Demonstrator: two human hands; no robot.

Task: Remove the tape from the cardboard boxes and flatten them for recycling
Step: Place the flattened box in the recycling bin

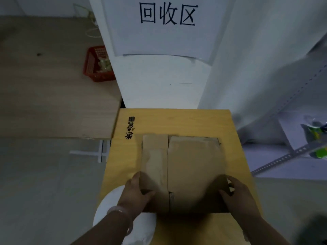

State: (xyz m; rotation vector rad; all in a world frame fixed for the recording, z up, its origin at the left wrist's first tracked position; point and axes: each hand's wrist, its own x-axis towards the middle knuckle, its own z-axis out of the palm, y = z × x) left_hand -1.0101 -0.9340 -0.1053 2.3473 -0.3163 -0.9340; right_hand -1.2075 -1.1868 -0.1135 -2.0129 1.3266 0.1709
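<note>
Left hand (136, 191), right hand (238, 195), both gripping flattened cardboard box (191, 165), yellow surface (177, 121) beneath

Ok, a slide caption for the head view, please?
Left hand and right hand grip a flattened cardboard box over a yellow cardboard sheet.

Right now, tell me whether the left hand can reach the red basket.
Probably not: the left hand grips the flattened cardboard at its near edge, and the red basket sits far beyond it, partly behind the white pillar.
</note>
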